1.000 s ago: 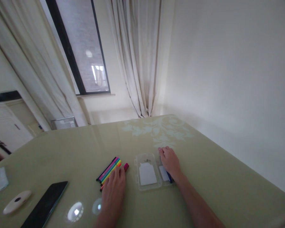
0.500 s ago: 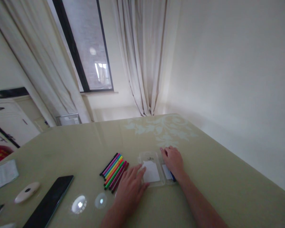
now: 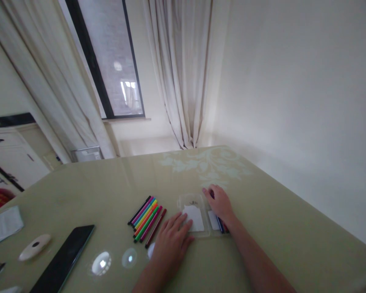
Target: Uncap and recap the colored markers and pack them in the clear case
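A clear plastic case lies opened flat, with a white paper in its left half. My left hand rests at that half's left edge, fingers spread over the rim and paper. My right hand is curled over the right half, its fingers closed around a dark marker whose end shows by the thumb. Below that hand, a blue marker and a reddish one lie beside a white card; the hand hides their upper parts. Left of my left hand lie several coloured markers and a dark red marker.
A black phone, a white oval object and a folded pale cloth lie on the left of the table. Round light reflections show on its glossy top. A wall runs along the right edge.
My left hand has shifted slightly right. The dark red marker now lies farther from the row. A reddish marker shows beside the blue one. My right hand has moved slightly left and up.
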A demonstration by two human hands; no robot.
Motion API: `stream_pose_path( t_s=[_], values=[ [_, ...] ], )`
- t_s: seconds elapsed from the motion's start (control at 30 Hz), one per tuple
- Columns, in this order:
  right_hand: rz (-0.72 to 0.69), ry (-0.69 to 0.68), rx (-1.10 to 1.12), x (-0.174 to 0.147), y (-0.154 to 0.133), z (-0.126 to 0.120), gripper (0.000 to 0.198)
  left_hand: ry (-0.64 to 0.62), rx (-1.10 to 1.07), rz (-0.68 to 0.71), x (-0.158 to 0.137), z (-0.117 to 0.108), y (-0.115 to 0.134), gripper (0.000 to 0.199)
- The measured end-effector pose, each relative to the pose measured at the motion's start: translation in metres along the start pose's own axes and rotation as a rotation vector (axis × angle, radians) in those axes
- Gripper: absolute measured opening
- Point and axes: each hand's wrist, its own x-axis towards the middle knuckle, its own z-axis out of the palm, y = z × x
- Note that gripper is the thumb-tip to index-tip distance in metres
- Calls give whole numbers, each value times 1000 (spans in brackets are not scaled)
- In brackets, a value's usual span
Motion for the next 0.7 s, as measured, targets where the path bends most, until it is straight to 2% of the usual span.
stream_pose_path(
  t_s=[0.23,0.3,0.43,0.5,0.57,0.7],
  values=[
    [20,-38,287,3,-15,-19,53,12,8,-26,3,3,2,40],
    [77,51,331,3,-17,-29,57,31,23,-55,6,7,4,40],
    [291,348,520,2,-24,-42,56,80,94,-104,11,11,5,42],
    [334,399,585,-2,-33,-39,57,127,118,-89,11,8,5,46],
    [319,357,599,-9,-46,-28,57,185,110,-33,10,1,7,51],
    [183,128,580,-31,-78,5,54,233,57,55,4,-3,17,68]
  ],
)
